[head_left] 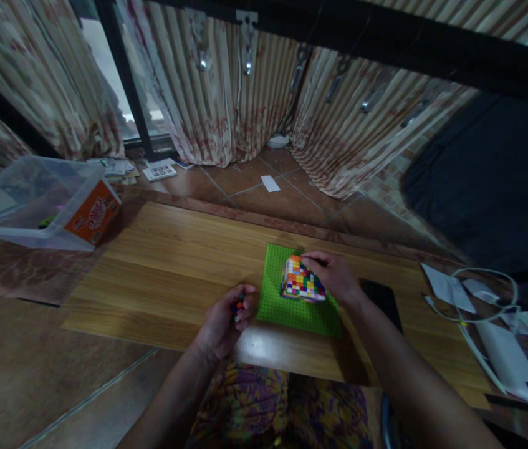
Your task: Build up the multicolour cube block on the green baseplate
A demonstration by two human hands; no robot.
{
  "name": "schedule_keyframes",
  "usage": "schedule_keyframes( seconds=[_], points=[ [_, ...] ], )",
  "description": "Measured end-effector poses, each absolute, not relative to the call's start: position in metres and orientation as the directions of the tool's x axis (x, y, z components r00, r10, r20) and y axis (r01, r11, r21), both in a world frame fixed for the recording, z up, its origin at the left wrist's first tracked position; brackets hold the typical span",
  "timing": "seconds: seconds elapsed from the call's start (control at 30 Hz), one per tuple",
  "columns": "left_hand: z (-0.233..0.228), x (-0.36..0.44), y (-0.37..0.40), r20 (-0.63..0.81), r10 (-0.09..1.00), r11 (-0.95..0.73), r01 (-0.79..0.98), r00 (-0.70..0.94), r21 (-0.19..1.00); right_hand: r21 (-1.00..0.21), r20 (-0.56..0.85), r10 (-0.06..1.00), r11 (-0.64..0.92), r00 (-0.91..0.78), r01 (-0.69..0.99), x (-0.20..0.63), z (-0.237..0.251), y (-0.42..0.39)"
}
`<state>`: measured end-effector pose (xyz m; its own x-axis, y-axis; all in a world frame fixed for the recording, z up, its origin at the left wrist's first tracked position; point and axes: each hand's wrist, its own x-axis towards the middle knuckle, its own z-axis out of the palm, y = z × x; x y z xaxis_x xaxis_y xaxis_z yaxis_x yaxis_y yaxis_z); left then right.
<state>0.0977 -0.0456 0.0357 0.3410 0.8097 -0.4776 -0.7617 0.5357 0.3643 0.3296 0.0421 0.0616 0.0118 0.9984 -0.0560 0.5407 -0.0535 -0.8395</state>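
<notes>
The right hand (333,274) is resting against the far and right side of a multicoloured brick block (302,279), its fingers curling over the top edge and pressing on it rather than lifting it. The block is sitting on a green studded baseplate (287,308), which is lying flat on the wooden worktop (161,262) just ahead of the person's lap. The left hand (224,321) is hovering just left of the baseplate, its fingers pinching a few small loose bricks (238,305), red and dark ones as far as the dim light allows. Judging by its look, the block is going to be light and stiff, made of hard plastic pieces pressed together; it is probably fragile in the sense that layers could pop apart under a twist or a squeeze at one corner. The safest hold is likely across two opposite side walls, low down, with even pressure. The baseplate is thin and may flex or slide on the smooth worktop. A dark phone (383,299) is lying just right of the baseplate, beside the right wrist, and a clear plastic tub (34,206) is sitting well apart at the far left.
</notes>
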Motion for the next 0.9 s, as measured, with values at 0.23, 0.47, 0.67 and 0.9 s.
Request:
schedule_keyframes(
  seconds=[0.23,0.47,0.67,0.9],
  points=[
    [0.032,0.099,-0.045,-0.531,0.789,0.513,-0.807,0.310,0.292,-0.849,-0.034,0.998,-0.055,0.049,0.525,0.326,0.057,0.042],
    [0.029,0.095,-0.048,-0.410,0.839,0.460,-0.868,0.356,0.188,-0.680,0.283,0.958,0.171,0.040,0.713,0.316,0.072,0.018],
    [0.028,0.092,-0.052,-0.366,0.855,0.450,-0.875,0.366,0.177,-0.622,0.332,0.874,0.485,-0.354,0.614,0.262,0.079,-0.037],
    [0.020,0.092,-0.051,-0.350,0.858,0.463,-0.862,0.377,0.206,-0.561,0.261,0.805,0.576,-0.533,0.594,0.236,0.056,-0.039]
  ],
)
